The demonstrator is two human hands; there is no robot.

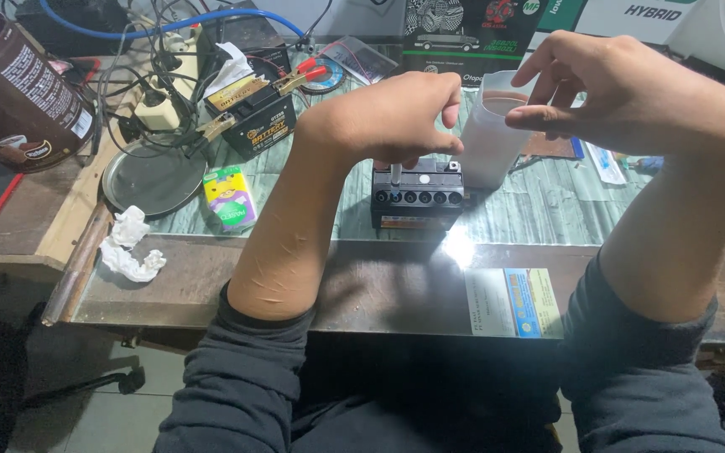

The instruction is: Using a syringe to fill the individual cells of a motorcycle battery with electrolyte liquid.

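Head view: the left hand (396, 117) hovers over a small black battery (417, 197) that stands on the counter (396, 285) near its middle, fingers curled down and pinching a thin, pale tube-like piece (396, 174) that points into the battery's top — what exactly it is, I cannot tell. The right hand (623, 96) is raised beside a translucent white cup (490, 134) just behind the battery, thumb and forefinger closing on the cup's rim, the other fingers spread above it.

Done well, this step seems to call for a steady, upright tube held directly over one opening, the forearm braced, and the cup kept level so nothing spills onto the glossy counter.

Packages and labels: a second black battery (253, 117) with a gold label sits further back on the left, red-handled clips on its terminals. In front of it lies a small yellow-green and purple packet (230, 197) beside a round metal lid (153, 178). A dark brown cylindrical tub (18, 92) with a white-lettered label lies at far left. A white slip with a blue-and-yellow strip (513, 302) lies flat at the near edge — dark and green printed boxes (472, 33) stand at the back. Crumpled white tissue (132, 243) lies at the left.
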